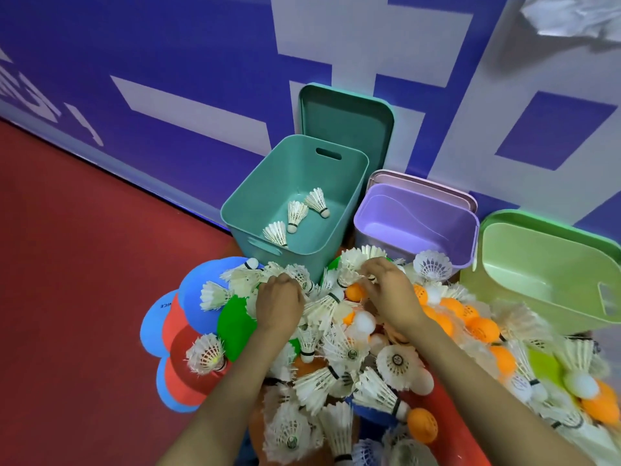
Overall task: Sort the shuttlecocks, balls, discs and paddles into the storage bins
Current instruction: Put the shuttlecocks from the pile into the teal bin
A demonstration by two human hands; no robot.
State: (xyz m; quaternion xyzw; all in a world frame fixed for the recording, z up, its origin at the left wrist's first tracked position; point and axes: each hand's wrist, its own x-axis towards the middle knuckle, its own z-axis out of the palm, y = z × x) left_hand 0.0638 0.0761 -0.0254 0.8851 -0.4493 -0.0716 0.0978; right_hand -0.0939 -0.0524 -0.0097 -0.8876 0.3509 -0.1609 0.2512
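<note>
A heap of white feather shuttlecocks, orange balls, white balls and flat blue, red and green discs covers the red floor in front of me. My left hand curls its fingers round a shuttlecock at the heap's far edge. To its right, my right hand pinches another shuttlecock. Just beyond stands the teal bin with three shuttlecocks lying in it. The purple bin and the light green bin hold nothing visible.
A teal lid leans on the blue and white wall behind the teal bin. A pink lid stands behind the purple bin. Bare red floor stretches to the left.
</note>
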